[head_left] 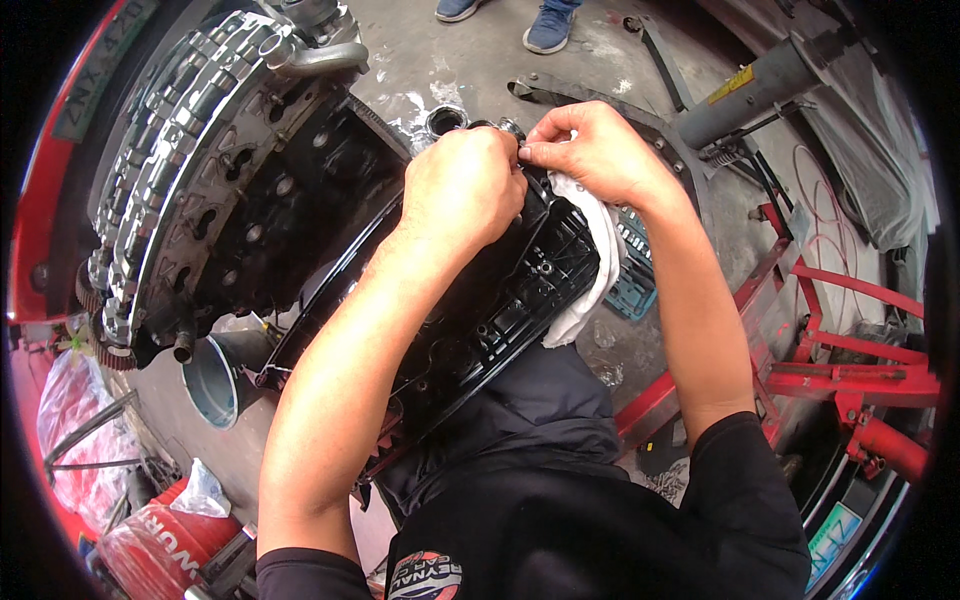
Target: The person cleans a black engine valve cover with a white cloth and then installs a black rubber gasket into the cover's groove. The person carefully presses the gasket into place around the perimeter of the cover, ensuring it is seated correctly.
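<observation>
A long black ribbed engine cover point(520, 290) lies tilted across my lap, its hollow side facing up. My left hand point(465, 185) is closed at its far end, with the fingertips hidden behind the knuckles. Beside it, my right hand point(590, 150) pinches thumb and forefinger together close to the left fingers. What either hand holds is too small or too hidden to name. Just beyond the left knuckles is a dark round ring-like opening point(446, 121). A white cloth point(600, 270) drapes over the cover's right edge, below my right wrist.
An engine point(230, 170) with exposed camshafts stands at the left, above a grey bucket point(212, 380). A teal tool case point(632, 265) lies right of the cloth. Red metal stand frames point(840, 375) fill the right side. Another person's blue shoes point(549, 30) are at the far edge.
</observation>
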Tool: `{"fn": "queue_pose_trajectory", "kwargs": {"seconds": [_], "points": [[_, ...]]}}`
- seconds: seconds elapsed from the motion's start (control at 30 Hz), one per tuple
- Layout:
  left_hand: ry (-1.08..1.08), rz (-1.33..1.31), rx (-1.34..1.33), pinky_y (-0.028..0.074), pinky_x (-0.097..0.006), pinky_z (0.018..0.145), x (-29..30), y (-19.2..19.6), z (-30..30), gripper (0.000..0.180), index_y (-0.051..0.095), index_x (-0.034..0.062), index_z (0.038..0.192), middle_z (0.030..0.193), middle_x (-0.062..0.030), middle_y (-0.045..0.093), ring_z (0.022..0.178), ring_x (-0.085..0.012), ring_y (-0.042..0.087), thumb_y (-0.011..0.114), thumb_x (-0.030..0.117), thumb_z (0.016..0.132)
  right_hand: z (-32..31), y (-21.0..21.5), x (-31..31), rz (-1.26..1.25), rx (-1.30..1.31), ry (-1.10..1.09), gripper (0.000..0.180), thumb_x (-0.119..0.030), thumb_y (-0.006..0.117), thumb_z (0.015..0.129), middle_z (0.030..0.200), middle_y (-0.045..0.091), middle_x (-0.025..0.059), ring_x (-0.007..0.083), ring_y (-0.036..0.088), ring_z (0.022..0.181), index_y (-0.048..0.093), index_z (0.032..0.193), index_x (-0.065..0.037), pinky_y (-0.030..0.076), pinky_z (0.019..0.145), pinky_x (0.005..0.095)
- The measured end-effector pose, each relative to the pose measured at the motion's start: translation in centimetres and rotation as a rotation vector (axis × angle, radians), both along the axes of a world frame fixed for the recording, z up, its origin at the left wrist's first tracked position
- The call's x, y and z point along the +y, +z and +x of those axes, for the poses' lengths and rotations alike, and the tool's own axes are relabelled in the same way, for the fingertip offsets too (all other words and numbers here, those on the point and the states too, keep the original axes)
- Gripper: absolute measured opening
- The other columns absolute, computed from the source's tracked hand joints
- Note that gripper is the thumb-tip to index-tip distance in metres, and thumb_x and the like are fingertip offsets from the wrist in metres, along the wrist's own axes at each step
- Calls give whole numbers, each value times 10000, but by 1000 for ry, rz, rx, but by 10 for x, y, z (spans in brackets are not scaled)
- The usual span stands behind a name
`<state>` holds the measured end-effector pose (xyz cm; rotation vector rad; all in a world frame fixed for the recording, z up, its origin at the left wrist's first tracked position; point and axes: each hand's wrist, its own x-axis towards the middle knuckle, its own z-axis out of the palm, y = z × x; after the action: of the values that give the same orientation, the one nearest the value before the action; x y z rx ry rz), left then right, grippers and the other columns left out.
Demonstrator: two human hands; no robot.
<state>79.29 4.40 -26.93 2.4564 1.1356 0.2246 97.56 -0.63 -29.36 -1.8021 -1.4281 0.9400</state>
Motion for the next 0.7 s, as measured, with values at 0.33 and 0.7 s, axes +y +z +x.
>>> {"fn": "queue_pose_trajectory", "kwargs": {"seconds": [0.33,0.7], "points": [[66,-10,77,563,-481,842,4,-5,-2,174,752,45,929,911,-196,741,942,-379,720,711,195,851,-11,-13,3,-74,92,-90,235,-191,829,870,837,715,49,115,626,803,737,907,21,512,750,295],[21,-7,46,561,-479,834,-12,3,-25,168,756,51,929,879,-193,740,924,-379,725,738,203,860,-10,-3,-10,-175,129,-104,234,-191,820,882,890,742,50,110,637,830,770,962,23,509,795,281]]}}
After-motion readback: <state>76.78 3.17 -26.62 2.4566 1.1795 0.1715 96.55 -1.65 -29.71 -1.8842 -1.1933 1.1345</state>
